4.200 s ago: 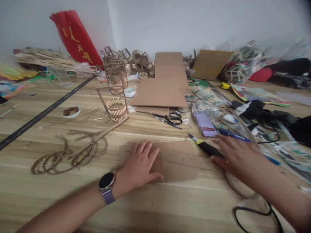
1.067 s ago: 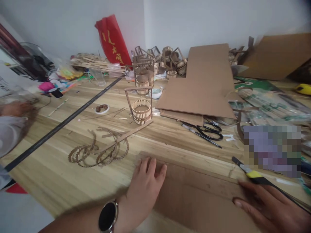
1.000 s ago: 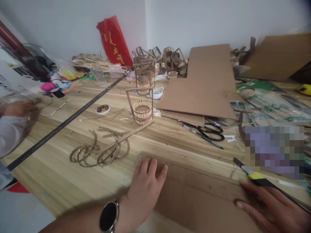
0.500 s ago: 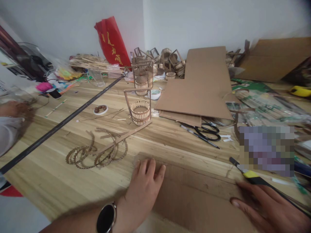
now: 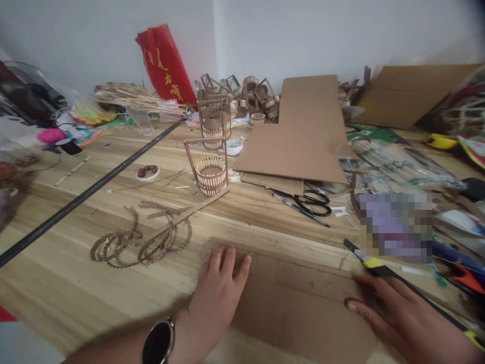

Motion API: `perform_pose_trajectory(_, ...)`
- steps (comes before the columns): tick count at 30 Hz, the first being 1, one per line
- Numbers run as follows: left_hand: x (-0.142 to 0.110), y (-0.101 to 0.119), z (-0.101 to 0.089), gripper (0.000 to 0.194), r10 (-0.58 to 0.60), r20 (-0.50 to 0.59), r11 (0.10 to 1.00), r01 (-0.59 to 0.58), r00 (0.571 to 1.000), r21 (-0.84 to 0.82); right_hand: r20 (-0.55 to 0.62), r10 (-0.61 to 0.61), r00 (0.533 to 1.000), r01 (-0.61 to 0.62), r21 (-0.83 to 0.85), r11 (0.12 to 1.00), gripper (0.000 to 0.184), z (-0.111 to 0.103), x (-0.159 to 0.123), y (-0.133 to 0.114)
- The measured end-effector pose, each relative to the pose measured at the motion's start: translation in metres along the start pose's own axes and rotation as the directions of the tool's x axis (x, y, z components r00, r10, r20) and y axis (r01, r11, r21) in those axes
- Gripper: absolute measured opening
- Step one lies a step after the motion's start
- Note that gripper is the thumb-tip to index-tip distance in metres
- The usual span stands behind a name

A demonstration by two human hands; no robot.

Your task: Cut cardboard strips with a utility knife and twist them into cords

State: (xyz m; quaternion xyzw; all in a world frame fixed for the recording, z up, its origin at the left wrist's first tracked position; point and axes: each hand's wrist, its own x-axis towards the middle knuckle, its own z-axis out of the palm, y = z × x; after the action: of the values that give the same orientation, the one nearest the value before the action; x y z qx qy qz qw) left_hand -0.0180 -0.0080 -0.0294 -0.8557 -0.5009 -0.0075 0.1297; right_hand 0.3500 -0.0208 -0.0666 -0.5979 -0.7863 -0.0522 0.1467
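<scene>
My left hand (image 5: 220,283), with a dark round watch (image 5: 158,344) on its wrist, lies on the left end of a brown cardboard piece (image 5: 299,303). Its fingers are stretched out near the far edge. At the right end of that cardboard is my right hand (image 5: 405,313), its thumb and fingers apart and nothing visibly gripped. Faint lines run along the cardboard near its far edge. Just beyond the right hand lies a long black-and-yellow tool (image 5: 373,263), possibly a cutter knife, partly hidden by the hand.
Curled corrugated strips (image 5: 140,242) lie to the left. Small slatted buckets (image 5: 211,177) stand behind them. Black scissors (image 5: 312,202) and a pen (image 5: 303,210) rest before large cardboard sheets (image 5: 303,141). A dark rod (image 5: 94,187) crosses the left side. Another person's hand (image 5: 6,171) shows far left.
The camera view has turned slightly right, so the scene sits further left. Both my hands stay on the cardboard in about the same places. The other person's hand is now mostly out of view.
</scene>
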Motion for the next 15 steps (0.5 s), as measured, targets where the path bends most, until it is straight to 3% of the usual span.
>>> perform_pose_trajectory(2, -0.001, 0.0, 0.004, 0.054, -0.001, -0.018, 1.0, 0.001, 1.0, 0.004, 0.045, -0.038, 0.998, 0.036, 0.054, 0.998, 0.046, 0.0, 0.001, -0.001)
perform_pose_trajectory(9, -0.004, 0.002, 0.017, 0.059, 0.004, -0.019, 1.0, -0.004, 1.0, 0.016, 0.219, -0.001, 0.976, -0.034, 0.157, 0.987, 0.041, -0.022, 0.014, -0.008)
perform_pose_trajectory(15, -0.005, 0.002, 0.018, 0.062, 0.001, 0.018, 1.0, -0.001, 1.0, 0.008, 0.195, 0.071, 0.978, -0.101, 0.147, 0.984, 0.04, -0.024, 0.017, -0.013)
